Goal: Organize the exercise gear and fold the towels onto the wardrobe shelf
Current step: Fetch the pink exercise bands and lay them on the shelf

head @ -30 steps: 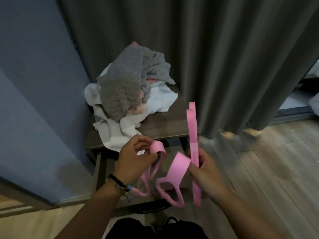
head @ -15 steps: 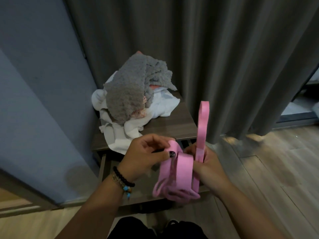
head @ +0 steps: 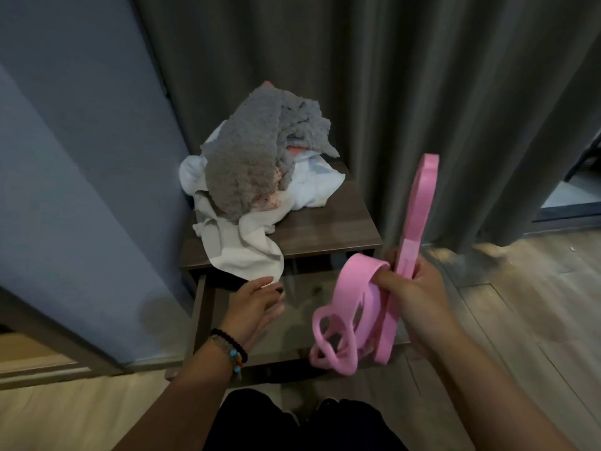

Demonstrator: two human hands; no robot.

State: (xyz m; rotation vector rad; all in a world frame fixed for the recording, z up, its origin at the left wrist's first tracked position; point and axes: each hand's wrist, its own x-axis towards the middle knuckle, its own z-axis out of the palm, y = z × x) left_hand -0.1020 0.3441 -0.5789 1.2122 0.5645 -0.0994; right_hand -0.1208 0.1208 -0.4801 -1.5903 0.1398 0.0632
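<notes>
You're gathering the gear — your right hand (head: 419,291) grips the looped pink rubber resistance band (head: 364,307) above the lower shelf, your left hand (head: 253,307) hovers loosely spread — likely stow it next.

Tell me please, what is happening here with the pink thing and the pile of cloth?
A person is sorting exercise gear. The right hand grips a bunch of pink resistance bands, with one loop sticking up and others hanging down. The left hand is open and holds nothing, just below the small table. The towels are not yet folded: a gray towel lies crumpled over white towels on that table.
</notes>
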